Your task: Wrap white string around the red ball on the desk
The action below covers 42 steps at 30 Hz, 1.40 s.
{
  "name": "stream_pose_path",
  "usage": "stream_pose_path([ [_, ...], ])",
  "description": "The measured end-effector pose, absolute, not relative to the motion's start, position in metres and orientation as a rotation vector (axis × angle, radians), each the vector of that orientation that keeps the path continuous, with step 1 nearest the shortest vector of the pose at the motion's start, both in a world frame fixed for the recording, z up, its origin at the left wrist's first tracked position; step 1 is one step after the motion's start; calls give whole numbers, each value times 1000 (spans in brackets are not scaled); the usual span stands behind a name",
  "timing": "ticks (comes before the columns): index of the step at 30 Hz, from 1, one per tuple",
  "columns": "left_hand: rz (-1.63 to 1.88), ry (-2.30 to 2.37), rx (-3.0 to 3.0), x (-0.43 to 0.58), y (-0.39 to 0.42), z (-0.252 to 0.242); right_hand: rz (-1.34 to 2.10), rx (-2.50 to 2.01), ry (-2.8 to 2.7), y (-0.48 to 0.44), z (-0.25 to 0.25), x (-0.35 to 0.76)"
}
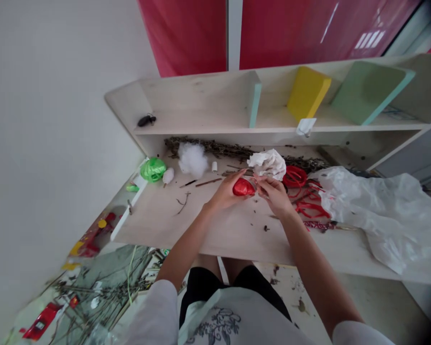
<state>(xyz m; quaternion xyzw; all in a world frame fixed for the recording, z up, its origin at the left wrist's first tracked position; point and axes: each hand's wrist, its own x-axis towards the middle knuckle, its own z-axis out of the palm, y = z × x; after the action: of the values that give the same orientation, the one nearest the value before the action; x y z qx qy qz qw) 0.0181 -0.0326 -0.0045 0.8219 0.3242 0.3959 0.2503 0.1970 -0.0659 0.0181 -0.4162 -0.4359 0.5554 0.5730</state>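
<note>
My left hand point(225, 192) is closed around a small shiny red object point(243, 187) over the middle of the pale wooden desk point(187, 225). My right hand point(275, 194) pinches the same red object from its right side, fingers pressed together. Just beyond my hands lies a crumpled white paper wad point(269, 163). Red cord loops point(301, 191) lie right of my right hand.
A green ribbon ball point(153, 168), white cotton fluff point(193, 159) and dry twigs point(233, 151) lie at the desk's back. A big white plastic bag point(380, 206) covers the right side. The shelf above holds a yellow block point(307, 93) and a green block point(368, 91). Branches litter the floor point(104, 282) at left.
</note>
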Motion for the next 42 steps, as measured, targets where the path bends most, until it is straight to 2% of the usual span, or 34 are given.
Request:
stream_pose_path([
  [5, 1094, 976, 2512, 16, -32, -7, 1233, -1055, -1130, -65, 18, 198],
  [11, 1282, 1165, 2505, 9, -30, -5, 1045, -1185, -1273, -58, 10, 202],
  [22, 1488, 1287, 1990, 14, -25, -16, 1308, -1215, -1188, -64, 4, 187],
  [29, 1550, 1239, 1638, 26, -26, -17, 1298, -1170, -1245, -66, -1, 189],
  [42, 1616, 1175, 1344, 41, -35, -9, 1275, -1176, -1445, -73, 3, 175],
])
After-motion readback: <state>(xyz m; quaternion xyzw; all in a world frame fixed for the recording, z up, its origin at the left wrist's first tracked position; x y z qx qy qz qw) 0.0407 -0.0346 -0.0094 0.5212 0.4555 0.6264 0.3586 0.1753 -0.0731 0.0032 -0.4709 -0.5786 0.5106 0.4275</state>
